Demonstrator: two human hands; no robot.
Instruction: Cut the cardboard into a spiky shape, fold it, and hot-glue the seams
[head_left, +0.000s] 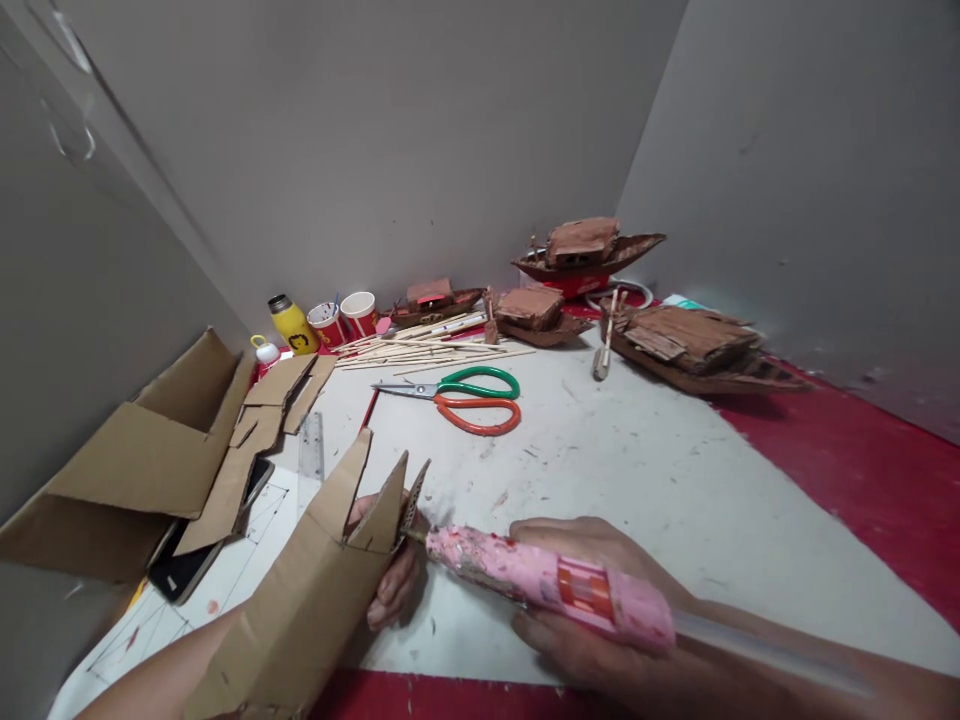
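cardboard piece (pixel 300 600): folded, near left edge of worktop (pixel 637 480), notched top end up
left hand (pixel 390 575): fingers wrapped round cardboard piece, gripping it
glue gun (pixel 551 582): pink, smeared; nozzle tip touching cardboard piece at notch
right hand (pixel 592 590): clenched round glue gun body
scissors (pixel 465 398): green and orange handles, flat on worktop, behind hands
wooden sticks (pixel 420 345): loose pile, beyond scissors
model boats (pixel 585 250): 4 brown ones along back wall
cardboard scraps (pixel 150 460): far left, over a phone (pixel 187 565)
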